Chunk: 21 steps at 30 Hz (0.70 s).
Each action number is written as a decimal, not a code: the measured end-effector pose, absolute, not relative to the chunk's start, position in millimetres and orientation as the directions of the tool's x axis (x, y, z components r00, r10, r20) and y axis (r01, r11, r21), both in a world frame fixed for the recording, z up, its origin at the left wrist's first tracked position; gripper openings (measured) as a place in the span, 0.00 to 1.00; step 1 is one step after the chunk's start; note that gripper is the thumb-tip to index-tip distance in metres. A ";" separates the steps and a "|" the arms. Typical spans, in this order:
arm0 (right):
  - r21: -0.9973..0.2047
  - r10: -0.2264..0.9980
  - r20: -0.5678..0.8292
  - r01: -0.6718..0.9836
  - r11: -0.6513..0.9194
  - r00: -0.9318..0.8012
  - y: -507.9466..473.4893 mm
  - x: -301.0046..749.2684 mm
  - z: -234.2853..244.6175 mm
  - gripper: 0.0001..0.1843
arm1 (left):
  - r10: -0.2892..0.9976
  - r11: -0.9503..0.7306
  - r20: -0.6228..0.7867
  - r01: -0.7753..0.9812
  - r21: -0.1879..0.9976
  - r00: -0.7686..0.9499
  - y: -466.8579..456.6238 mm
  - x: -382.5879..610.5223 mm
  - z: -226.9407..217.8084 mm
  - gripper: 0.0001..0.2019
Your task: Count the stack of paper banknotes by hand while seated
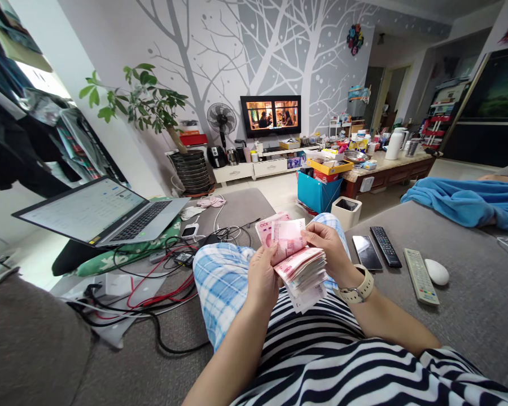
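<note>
A thick stack of pink and pale banknotes (302,269), folded over, is gripped in my left hand (263,273) above my lap. The thumb lies across the notes, and the near ends fan out towards my belly. My right hand (328,248) pinches the upper right edge of a pink banknote (288,235) that stands up from the stack. Behind it, another pink note (267,225) marked 100 shows at the upper left. Several fingertips are hidden behind the notes. A beige watch (359,286) is on my right wrist.
To the right on the grey sofa lie a phone (367,252), a black remote (385,246), a pale remote (421,276) and a white mouse (437,272). Tangled cables (165,299) and an open laptop (110,214) are at left. Ahead stand a blue box (317,193) and a bin (346,213).
</note>
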State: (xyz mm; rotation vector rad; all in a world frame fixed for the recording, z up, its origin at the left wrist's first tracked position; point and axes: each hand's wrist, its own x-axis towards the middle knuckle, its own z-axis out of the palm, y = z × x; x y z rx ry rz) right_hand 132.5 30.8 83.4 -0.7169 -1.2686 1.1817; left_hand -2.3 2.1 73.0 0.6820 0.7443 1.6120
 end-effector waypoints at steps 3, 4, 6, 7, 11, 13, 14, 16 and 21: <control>-0.915 0.935 0.336 -0.274 0.296 -0.110 31.2 133.0 81.9 0.15 | 0.986 -0.126 0.032 -0.605 0.786 -0.164 1.5 -1.9 74.3 0.09; -0.915 0.937 0.333 -0.278 0.292 -0.109 31.0 132.9 81.9 0.15 | 0.983 -0.134 0.030 -0.601 0.788 -0.180 1.6 -1.7 74.8 0.09; -0.916 0.940 0.325 -0.284 0.284 -0.107 30.4 132.7 82.8 0.15 | 0.974 -0.156 0.021 -0.598 0.786 -0.227 2.1 -1.5 75.2 0.08; -0.917 0.941 0.322 -0.284 0.281 -0.106 30.1 132.6 83.4 0.15 | 0.968 -0.167 0.014 -0.598 0.784 -0.252 2.7 -1.5 75.0 0.07; -0.920 0.943 0.315 -0.281 0.274 -0.110 28.6 132.4 85.7 0.16 | 0.957 -0.163 -0.026 -0.606 0.779 -0.290 6.5 -2.6 70.7 0.09; -0.920 0.943 0.314 -0.282 0.273 -0.112 27.8 132.4 86.0 0.16 | 0.961 -0.153 -0.030 -0.615 0.774 -0.276 8.4 -3.4 68.1 0.10; -0.918 0.942 0.317 -0.285 0.274 -0.114 27.4 132.5 86.1 0.16 | 0.963 -0.151 -0.027 -0.618 0.772 -0.268 9.0 -3.7 67.2 0.10; -0.915 0.938 0.325 -0.289 0.280 -0.121 26.9 132.6 86.2 0.15 | 0.966 -0.148 -0.021 -0.614 0.776 -0.259 9.2 -4.0 66.9 0.10; -0.918 0.938 0.326 -0.276 0.283 -0.122 27.1 132.5 86.9 0.15 | 0.966 -0.140 -0.022 -0.591 0.795 -0.258 5.8 -3.5 71.1 0.10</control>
